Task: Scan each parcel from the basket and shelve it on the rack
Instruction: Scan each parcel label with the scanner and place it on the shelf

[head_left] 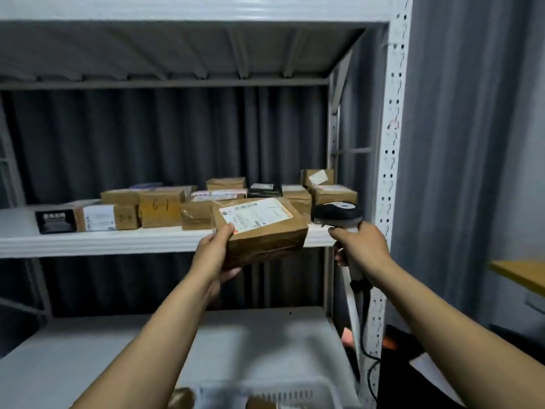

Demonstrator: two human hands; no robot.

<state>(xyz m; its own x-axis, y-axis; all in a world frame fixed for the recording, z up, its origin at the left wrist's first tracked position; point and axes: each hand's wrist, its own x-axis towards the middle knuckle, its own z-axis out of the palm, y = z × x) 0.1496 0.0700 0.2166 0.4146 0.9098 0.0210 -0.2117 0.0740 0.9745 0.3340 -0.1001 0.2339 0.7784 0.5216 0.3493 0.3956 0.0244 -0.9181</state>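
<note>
Parcel [265,234] sits in left grip [215,252], scanner [339,214] in right grip [364,246].

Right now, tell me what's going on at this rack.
A person is working at the rack. The left hand holds a taped brown parcel, label up, at the front edge of the middle shelf. The right hand grips a corded scanner just right of it. That shelf already holds other parcels, and the basket shows at the bottom edge.
</note>
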